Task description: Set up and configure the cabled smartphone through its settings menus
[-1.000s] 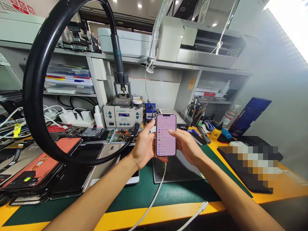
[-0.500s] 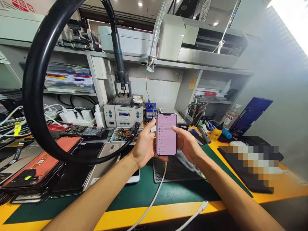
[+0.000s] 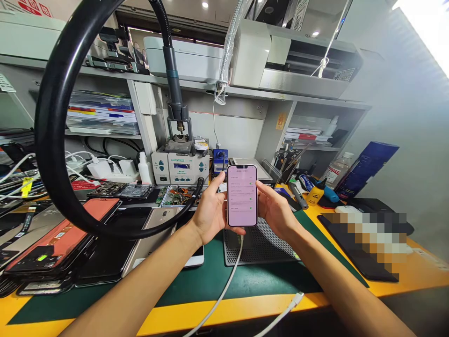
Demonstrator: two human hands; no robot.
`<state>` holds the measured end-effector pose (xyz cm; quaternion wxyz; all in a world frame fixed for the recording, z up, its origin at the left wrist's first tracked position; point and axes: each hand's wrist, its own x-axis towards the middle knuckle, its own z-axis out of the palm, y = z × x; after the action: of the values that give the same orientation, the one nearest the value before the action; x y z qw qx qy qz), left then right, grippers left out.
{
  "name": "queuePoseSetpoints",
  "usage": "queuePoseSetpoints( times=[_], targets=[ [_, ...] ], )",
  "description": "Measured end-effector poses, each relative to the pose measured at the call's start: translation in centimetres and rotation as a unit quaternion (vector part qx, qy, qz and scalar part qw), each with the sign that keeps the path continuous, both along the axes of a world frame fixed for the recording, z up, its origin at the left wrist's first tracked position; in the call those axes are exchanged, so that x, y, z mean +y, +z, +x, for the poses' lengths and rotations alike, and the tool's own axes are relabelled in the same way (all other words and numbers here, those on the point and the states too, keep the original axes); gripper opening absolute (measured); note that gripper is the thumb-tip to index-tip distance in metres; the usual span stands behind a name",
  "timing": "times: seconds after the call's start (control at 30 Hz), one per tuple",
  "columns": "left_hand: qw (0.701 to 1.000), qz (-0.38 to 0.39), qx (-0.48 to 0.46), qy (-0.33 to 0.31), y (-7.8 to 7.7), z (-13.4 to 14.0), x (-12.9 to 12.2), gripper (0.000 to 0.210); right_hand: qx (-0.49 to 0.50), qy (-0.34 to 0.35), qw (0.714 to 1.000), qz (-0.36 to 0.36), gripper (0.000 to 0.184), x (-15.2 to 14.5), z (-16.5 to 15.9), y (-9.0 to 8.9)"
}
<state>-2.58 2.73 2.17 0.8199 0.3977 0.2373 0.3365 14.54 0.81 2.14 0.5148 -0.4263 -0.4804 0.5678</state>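
Observation:
A smartphone (image 3: 242, 201) is held upright in front of me, above a perforated grey pad. Its lit, pinkish screen shows a settings page with several rows and green toggle switches. My left hand (image 3: 210, 208) wraps the phone's left side and bottom, thumb along the edge and a finger under it. At the right edge my right hand (image 3: 278, 208) is closed, its thumb tip by the upper side of the screen and its other fingers partly hidden at the phone's side. A white cable (image 3: 233, 269) runs up to the underside of the phone.
A second cable's white plug (image 3: 296, 299) hangs near the bench's front edge. Several phones lie left, beneath a black looping hose (image 3: 52, 117). The soldering station (image 3: 180, 168) stands behind; a yellow bottle (image 3: 315, 193) and a black slab (image 3: 345, 243) lie right.
The screen has switched from a settings list to a page with toggles. My right thumb has moved from over the screen to its right edge. My left hand keeps its hold.

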Motion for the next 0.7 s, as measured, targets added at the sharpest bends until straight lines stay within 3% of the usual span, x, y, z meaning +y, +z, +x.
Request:
queuePoseSetpoints(
  times=[0.17, 0.33, 0.7],
  targets=[
    [1.000, -0.022, 0.015, 0.011, -0.02, 0.04, 0.11, 0.081, -0.013, 0.023, 1.000, 0.011, 0.046, -0.03, -0.04, -0.20],
    [0.999, -0.022, 0.029, 0.018, -0.01, 0.01, 0.09, 0.085, 0.003, 0.034, 0.999, 0.015, 0.041, 0.01, 0.06, -0.49],
    [1.000, -0.001, 0.025, 0.014, 0.00, 0.30, -0.21, 0.077, -0.038, 0.001, 0.999, 0.023, 0.043, 0.27, 0.08, -0.62]
  ],
)
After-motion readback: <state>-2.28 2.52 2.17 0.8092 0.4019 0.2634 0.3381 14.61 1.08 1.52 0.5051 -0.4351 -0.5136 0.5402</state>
